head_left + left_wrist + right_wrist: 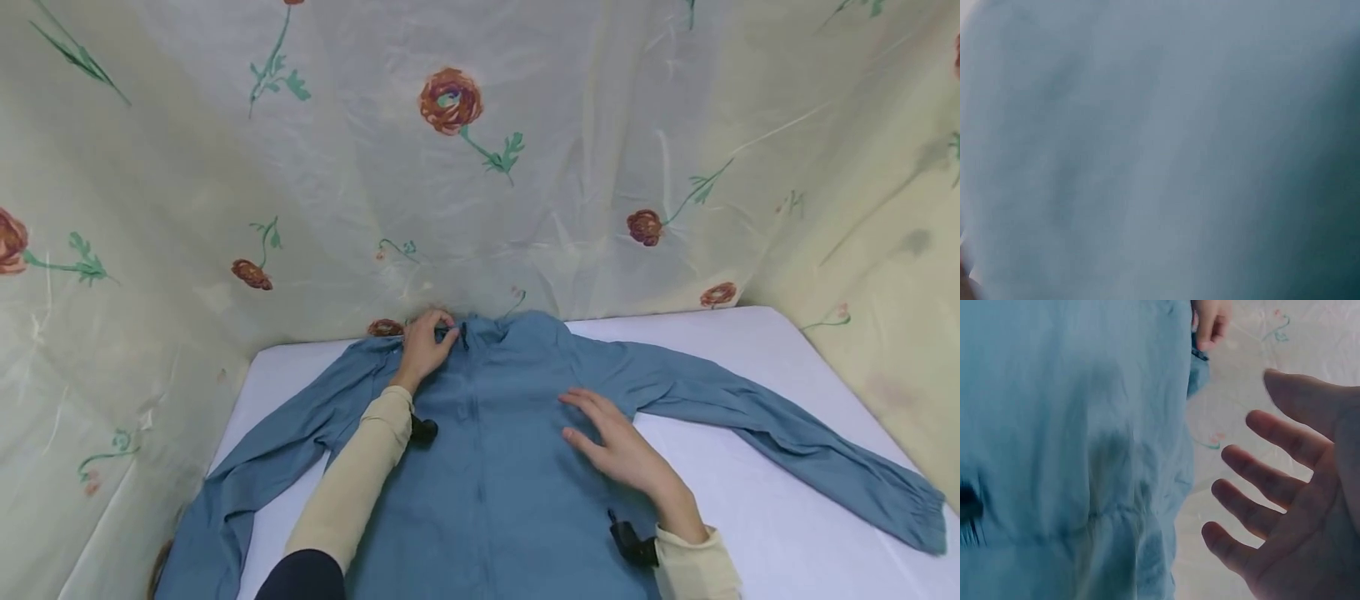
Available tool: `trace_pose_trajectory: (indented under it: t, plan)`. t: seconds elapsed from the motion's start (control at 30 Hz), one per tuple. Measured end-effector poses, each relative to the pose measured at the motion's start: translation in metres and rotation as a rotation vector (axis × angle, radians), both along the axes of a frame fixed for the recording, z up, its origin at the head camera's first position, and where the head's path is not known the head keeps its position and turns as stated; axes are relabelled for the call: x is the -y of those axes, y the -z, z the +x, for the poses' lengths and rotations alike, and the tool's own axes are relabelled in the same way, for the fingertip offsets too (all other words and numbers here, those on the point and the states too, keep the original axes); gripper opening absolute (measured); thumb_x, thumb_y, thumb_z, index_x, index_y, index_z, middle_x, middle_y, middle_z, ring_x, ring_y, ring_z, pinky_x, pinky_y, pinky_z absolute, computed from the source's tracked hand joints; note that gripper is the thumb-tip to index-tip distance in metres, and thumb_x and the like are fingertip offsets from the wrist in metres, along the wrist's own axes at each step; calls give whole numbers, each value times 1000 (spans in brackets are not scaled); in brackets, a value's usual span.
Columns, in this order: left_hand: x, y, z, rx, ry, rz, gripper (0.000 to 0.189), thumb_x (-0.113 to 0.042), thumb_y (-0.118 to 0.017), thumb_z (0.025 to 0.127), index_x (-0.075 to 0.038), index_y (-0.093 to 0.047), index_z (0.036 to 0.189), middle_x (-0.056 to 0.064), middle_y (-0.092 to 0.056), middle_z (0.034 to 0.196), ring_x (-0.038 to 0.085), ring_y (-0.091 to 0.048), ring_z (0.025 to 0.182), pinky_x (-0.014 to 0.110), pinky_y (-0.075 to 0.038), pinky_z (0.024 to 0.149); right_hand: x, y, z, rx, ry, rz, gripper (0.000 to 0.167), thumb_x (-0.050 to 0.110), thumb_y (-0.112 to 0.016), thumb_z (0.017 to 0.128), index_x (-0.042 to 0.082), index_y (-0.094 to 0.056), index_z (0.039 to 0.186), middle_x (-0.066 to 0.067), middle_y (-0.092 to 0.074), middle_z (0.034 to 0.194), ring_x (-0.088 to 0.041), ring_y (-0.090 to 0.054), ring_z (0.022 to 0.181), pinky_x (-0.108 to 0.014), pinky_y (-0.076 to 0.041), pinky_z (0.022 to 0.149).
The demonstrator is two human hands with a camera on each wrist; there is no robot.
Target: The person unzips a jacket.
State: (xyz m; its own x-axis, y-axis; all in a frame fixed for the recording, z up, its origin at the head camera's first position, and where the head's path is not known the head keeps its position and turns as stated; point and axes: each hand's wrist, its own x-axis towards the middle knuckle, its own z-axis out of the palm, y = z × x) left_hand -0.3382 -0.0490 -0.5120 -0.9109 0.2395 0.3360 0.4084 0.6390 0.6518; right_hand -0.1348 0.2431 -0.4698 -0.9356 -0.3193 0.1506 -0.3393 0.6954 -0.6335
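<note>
Jacket [517, 467], blue and long-sleeved, lies spread over the white worktop [757, 508] in the head view, the left hand [425, 350] pinching its collar edge beside the zip [476, 425], the right hand [618, 446] over the chest, fingers loosely extended. From the left wrist, blurred blue cloth fills nearly everything. The right wrist shows that hand's fingers spread, holding nothing.

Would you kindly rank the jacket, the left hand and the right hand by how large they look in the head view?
1. Jacket
2. Right hand
3. Left hand
</note>
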Motion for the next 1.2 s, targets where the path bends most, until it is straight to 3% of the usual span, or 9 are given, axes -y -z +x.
trace_pose_trajectory:
  t: [0.1, 0.2, 0.3, 0.37, 0.47, 0.6, 0.73, 0.97, 1.2]
  plan:
    - [3, -10, 5, 21, 71, 122, 12, -26, -59, 94, -15, -59, 98, 4, -66, 102, 21, -61, 103, 42, -46, 94, 6, -2, -3, 15, 2, -70, 47, 35, -53, 97, 12, -46, 137, -12, -45, 141, -33, -41, 132, -55, -37, 104]
    - [3, -19, 13, 68, 111, 220, 15, -29, -58, 95, -14, -58, 98, 5, -69, 96, 19, -63, 101, 40, -48, 93, 14, -4, -12, 30, -5, -148, 45, 36, -52, 97, 12, -48, 136, -9, -51, 137, -29, -47, 127, -51, -40, 103]
    - [2, -30, 22, 104, 141, 311, 18, -28, -58, 95, -10, -58, 100, 12, -71, 93, 19, -64, 94, 39, -49, 92, 25, -8, -27, 60, -21, -235, 44, 35, -51, 98, 9, -50, 133, -9, -56, 131, -26, -54, 121, -48, -43, 101]
    - [0, -41, 32, 129, 159, 375, 19, -24, -57, 96, -6, -57, 103, 19, -69, 91, 18, -62, 84, 37, -49, 84, 33, -12, -38, 99, -30, -300, 43, 34, -50, 99, 5, -51, 131, -12, -59, 126, -27, -58, 115, -47, -46, 99]
    - [-2, -59, 46, 168, 175, 458, 19, -18, -56, 96, 0, -55, 104, 24, -61, 73, 14, -47, 59, 30, -42, 64, 49, -18, -56, 159, 2, -367, 41, 34, -49, 99, 4, -53, 127, -14, -63, 119, -29, -63, 107, -45, -49, 94]
    - [-4, -74, 59, 219, 171, 517, 19, -16, -53, 98, 1, -52, 105, 6, -39, 50, 9, -23, 44, 25, -26, 48, 73, -25, -76, 218, 63, -395, 39, 35, -48, 99, 5, -55, 124, -16, -64, 113, -30, -66, 101, -43, -51, 91]
    - [-6, -80, 66, 259, 166, 555, 18, -16, -53, 98, 0, -50, 106, -8, -30, 46, 6, -19, 40, 22, -20, 43, 95, -31, -92, 242, 120, -372, 41, 40, -48, 98, 7, -57, 120, -15, -66, 109, -27, -67, 94, -39, -53, 85]
    - [-7, -79, 77, 295, 172, 590, 17, -17, -52, 98, -3, -49, 106, -8, -29, 46, 6, -21, 38, 22, -20, 41, 118, -35, -103, 257, 205, -380, 38, 41, -50, 97, 7, -61, 110, -13, -69, 97, -22, -67, 79, -30, -54, 71]
    - [-6, -75, 77, 310, 157, 584, 21, -19, -52, 98, -2, -49, 109, -7, -31, 46, 7, -22, 37, 23, -21, 40, 127, -34, -107, 218, 226, -422, 34, 34, -50, 99, 3, -64, 95, -9, -65, 79, -18, -62, 66, -27, -51, 62]
